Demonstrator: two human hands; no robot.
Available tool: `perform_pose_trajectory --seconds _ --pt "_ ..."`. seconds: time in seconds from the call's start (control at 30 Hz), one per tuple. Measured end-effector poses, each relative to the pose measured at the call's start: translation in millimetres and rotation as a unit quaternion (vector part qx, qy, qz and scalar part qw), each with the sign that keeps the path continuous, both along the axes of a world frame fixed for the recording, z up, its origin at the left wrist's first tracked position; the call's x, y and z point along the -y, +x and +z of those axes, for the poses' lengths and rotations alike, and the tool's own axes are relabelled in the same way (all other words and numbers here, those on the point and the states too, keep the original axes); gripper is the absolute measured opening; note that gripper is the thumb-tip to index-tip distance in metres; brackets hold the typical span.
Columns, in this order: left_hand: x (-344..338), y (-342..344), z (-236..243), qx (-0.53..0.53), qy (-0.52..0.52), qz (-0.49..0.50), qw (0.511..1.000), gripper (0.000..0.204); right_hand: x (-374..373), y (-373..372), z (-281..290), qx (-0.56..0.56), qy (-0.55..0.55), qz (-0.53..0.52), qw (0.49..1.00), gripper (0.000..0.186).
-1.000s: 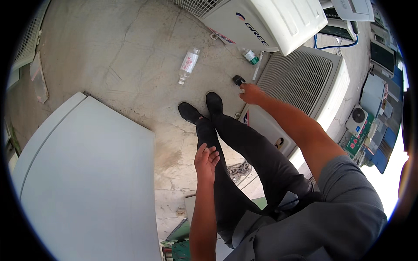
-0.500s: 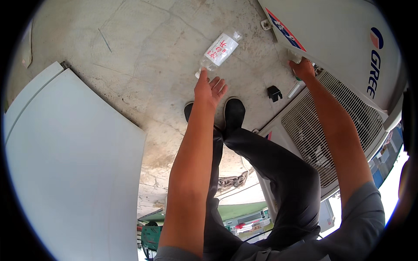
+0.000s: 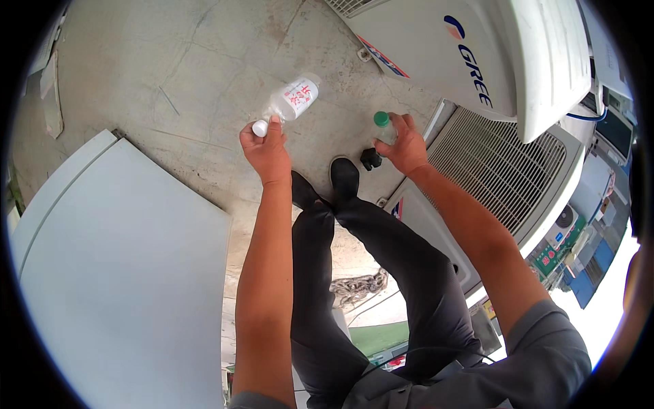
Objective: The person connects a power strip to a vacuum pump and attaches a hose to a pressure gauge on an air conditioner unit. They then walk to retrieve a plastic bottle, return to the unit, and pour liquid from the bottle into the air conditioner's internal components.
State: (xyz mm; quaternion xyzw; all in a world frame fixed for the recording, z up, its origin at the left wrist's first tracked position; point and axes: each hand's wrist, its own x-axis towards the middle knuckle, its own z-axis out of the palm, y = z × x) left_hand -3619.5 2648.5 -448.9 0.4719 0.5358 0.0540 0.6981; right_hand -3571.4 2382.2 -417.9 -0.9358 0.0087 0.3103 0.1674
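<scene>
A clear plastic bottle with a white cap and a white label marked in red (image 3: pixel 300 95) is tilted in my left hand (image 3: pixel 267 153), whose fingers are closed round its neck. My right hand (image 3: pixel 407 146) grips a second clear bottle with a green cap (image 3: pixel 381 119), held cap toward the left; the fingers hide most of its body. Just below the right hand, a small black plastic piece (image 3: pixel 370 159) lies on the concrete floor near my shoe.
Air conditioner outdoor units stand on the right, one with a grille (image 3: pixel 504 170), another with a white casing (image 3: pixel 436 54). A large white panel-sided appliance (image 3: pixel 129 273) fills the left. A chain (image 3: pixel 359 286) lies behind my legs. Thin strips rest on the concrete floor (image 3: pixel 225 68).
My left hand has taken hold of the white-capped bottle that lay on the floor. My right hand has come left from beside the outdoor unit with the green-capped bottle. The view has shifted.
</scene>
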Motion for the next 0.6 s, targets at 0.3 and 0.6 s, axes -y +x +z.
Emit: perform_pose_trajectory --seconds 0.3,0.6 --pt "-22 -7 254 0.087 0.29 -0.31 0.901 0.034 -67 11 209 0.068 0.183 0.001 0.981 0.063" --pt "-3 5 400 0.137 0.393 -0.372 0.829 0.035 -82 17 361 0.114 0.279 -0.027 0.953 0.063"
